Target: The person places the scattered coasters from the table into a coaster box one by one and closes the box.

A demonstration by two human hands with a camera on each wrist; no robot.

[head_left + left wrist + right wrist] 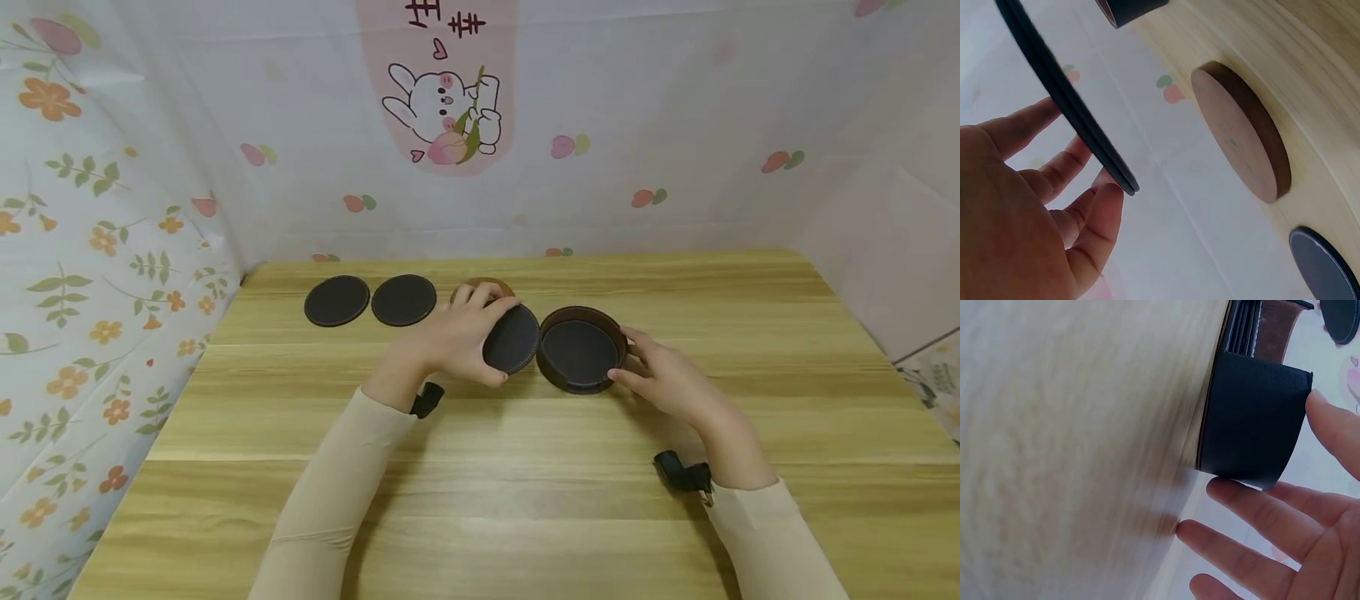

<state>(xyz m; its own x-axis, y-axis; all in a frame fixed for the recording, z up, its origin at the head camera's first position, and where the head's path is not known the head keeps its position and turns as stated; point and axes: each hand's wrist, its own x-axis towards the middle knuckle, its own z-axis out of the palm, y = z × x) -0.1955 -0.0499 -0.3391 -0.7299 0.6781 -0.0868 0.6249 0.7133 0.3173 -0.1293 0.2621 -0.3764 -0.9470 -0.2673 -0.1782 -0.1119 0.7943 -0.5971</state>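
Note:
My left hand pinches a round black coaster by its edge, tilted above the table; edge-on in the left wrist view, the dark disc shows two thin layers. Just right of it stands a round dark coaster holder with a brown inner wall and a black coaster inside. My right hand grips the holder's right side, thumb and fingers against its outer wall. Several stacked edges show through the holder's slot. Behind my left hand lies a thick brown disc, partly hidden in the head view.
Two black coasters lie flat at the back left, one coaster outermost and another coaster beside it. The wooden table meets a patterned cloth at the back. Floral cloth hangs on the left.

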